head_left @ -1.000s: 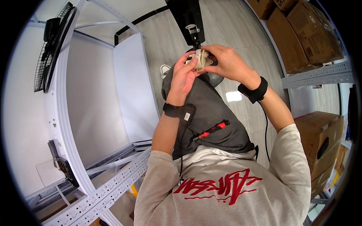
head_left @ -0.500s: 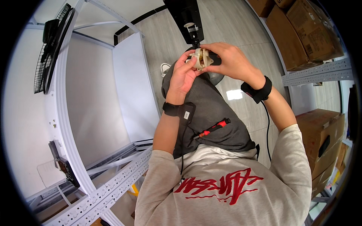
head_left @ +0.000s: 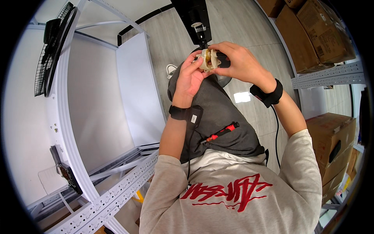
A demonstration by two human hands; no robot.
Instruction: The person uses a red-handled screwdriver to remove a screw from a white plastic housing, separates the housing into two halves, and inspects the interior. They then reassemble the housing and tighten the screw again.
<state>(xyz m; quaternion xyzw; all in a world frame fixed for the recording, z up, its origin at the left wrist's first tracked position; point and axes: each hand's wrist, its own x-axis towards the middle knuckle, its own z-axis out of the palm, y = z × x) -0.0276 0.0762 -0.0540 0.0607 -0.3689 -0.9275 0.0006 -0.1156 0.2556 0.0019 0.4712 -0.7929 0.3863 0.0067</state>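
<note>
A small cream plastic housing (head_left: 207, 65) with lugs and a yellowish-brown inside is held in front of me, above my thighs. My left hand (head_left: 189, 81) is closed on its left side, with the thumb lying across the front. From the right, my right hand (head_left: 242, 64) grips it between thumb and fingers; a dark part shows just inside that grasp. A red and black screwdriver (head_left: 220, 132) lies on my lap, touched by neither hand. Beyond the housing, a black column (head_left: 193, 17) with a cream fitting leans close to my fingers.
A white metal shelving rack (head_left: 78, 117) runs along my left, with a black wire fan grille (head_left: 52, 52) on it. Cardboard boxes (head_left: 325, 33) fill a shelf at the far right, and another box (head_left: 329, 140) stands nearer. A cable (head_left: 277, 136) hangs from my right wristband.
The housing has turned slightly in my hands, so more of its brownish inside shows. My right fingers have shifted a little, and more of the dark part is visible. The screwdriver lies as before.
</note>
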